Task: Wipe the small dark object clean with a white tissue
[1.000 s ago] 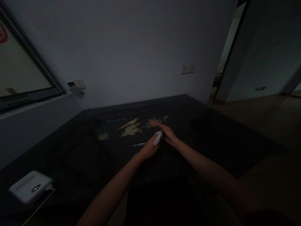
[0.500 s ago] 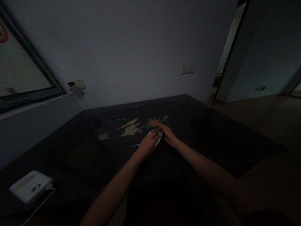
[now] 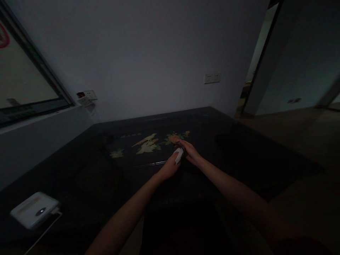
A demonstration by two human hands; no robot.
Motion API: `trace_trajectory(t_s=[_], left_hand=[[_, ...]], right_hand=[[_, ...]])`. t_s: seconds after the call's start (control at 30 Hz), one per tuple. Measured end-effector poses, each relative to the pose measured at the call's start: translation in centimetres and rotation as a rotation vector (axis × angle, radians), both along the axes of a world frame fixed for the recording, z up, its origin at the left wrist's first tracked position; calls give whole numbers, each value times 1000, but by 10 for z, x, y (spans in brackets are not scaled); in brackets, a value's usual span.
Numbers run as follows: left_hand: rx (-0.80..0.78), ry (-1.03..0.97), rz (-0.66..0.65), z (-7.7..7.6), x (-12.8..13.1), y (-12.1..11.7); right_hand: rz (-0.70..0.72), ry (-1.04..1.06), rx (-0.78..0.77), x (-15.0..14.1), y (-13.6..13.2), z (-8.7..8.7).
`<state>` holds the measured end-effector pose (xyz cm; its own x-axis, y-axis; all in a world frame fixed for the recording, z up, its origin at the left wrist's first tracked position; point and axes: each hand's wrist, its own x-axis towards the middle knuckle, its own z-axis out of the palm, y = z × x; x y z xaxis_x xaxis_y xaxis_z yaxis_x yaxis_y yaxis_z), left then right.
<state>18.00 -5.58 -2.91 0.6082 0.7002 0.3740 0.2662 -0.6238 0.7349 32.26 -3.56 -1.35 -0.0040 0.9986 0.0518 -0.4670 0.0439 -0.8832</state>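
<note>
Hands (image 3: 171, 167) (image 3: 190, 152) meet at a dark object (image 3: 176, 146) (left holding white tissue (image 3: 179, 154)).

And here's the person's left hand (image 3: 171, 168), closed around the cloth (image 3: 179, 154)! Right hand (image 3: 191, 152) just right of the cloth, fingers curled inward. Bare left arm (image 3: 132, 205) and right arm (image 3: 228, 184) slant toward the cloth.

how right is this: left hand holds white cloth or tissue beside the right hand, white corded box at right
Wrong side: the head view shows the white corded box at left. The left hand does hold white cloth or tissue beside the right hand.
</note>
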Motion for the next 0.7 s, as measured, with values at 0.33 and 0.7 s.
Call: trace_trajectory(t_s=[0.33, 0.7], left_hand=[[-146, -77, 8, 9, 2, -6], [423, 539, 137, 27, -10, -12]], right_hand=[[-18, 14, -10, 0, 0, -1], [-17, -9, 10, 0, -2, 1]])
